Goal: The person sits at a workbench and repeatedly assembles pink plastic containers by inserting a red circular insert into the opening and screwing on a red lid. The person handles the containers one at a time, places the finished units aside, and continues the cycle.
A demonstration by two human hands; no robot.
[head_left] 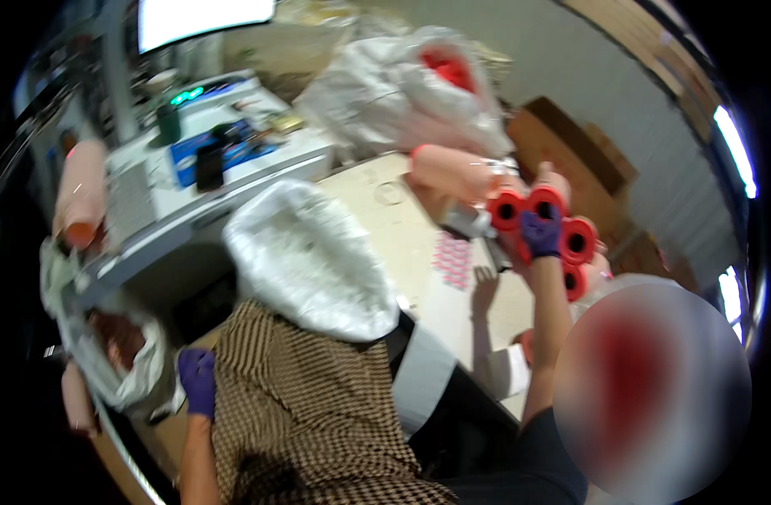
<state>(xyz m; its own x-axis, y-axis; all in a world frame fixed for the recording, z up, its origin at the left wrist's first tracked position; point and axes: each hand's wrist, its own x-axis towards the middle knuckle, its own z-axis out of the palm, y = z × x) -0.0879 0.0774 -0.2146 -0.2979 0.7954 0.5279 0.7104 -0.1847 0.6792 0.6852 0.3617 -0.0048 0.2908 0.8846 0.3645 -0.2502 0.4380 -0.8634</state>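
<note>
My right hand [541, 233], in a purple glove, reaches across the table to a group of pink rolls with red end rings. Its fingers are bent at the red-ringed end of one pink roll [545, 199], gripping its rim. Other ringed rolls [579, 243] lie right beside it, and a longer pink roll [453, 171] lies to their left. Down at my left side, my left hand [198, 383], also purple-gloved, is closed next to my brown checked apron [305, 404]. Whatever it may hold is hidden.
An open white bag [309, 261] sits before me at the table [364, 198]. A sheet of pink labels [453, 261] lies near the rolls. Behind stand a large white sack [368, 93] and a cardboard box [570, 151]. A bag with brown contents [154, 362] hangs at left.
</note>
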